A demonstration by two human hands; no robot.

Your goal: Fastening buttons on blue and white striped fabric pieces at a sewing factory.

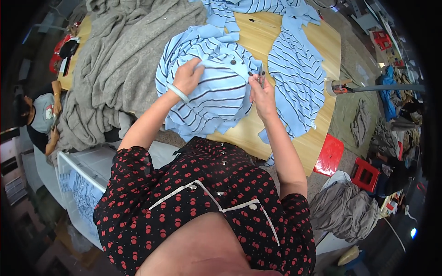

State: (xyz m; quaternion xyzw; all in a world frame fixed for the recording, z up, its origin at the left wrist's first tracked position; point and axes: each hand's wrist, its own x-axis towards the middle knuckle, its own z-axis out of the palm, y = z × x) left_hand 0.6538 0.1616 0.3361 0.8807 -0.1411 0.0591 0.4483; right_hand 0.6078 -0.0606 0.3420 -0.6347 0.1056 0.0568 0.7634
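Observation:
A bundled light-blue knit garment [214,92] with dark and white stripes lies on the wooden table in front of me. My left hand [188,77], with a pale bangle at its wrist, bends its fingers into the left part of the cloth and grips it. At the garment's right edge my right hand [262,94] is closed on a pair of small thread snips [261,76], blades pointing away from me. A dark round button [233,62] shows on the cloth between my hands. The palm side of both hands is hidden.
More striped garments [297,73] lie at the right and far side of the wooden table [322,138]. Grey knit cloth [124,55] is heaped at left, near another person [43,112]. A white-framed bin [83,177] stands lower left; red stools [366,175] stand at right.

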